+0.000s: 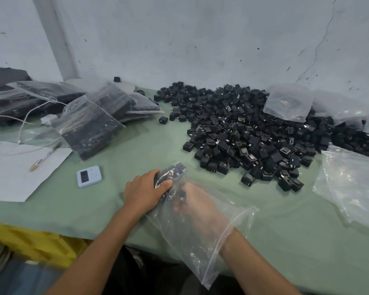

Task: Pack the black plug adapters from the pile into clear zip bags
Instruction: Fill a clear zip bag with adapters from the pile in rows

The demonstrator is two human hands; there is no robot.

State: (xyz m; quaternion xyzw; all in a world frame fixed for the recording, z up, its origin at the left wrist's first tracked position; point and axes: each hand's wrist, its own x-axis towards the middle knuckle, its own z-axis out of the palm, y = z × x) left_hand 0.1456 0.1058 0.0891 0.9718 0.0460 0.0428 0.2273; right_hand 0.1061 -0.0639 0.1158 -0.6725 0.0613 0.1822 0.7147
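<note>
Left hand [144, 191] clamps the clear zip bag [179, 233] near its closed end. The right hand [198, 207] is inside it, grip unclear. The black plug adapters [177, 169] may slide out its open mouth.

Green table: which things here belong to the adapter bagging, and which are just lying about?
Job: pile of black plug adapters; clear zip bag being filled; left hand gripping it; right hand inside it; filled clear bags; spare empty clear bags.
Lying about: white digital timer; white paper sheet; pen; white cable.

The pile [254, 133] lies at the bench's [136, 145] back right. Back left lie filled bags [90, 126]; a zip bag [179, 241] lies at the front edge.
</note>
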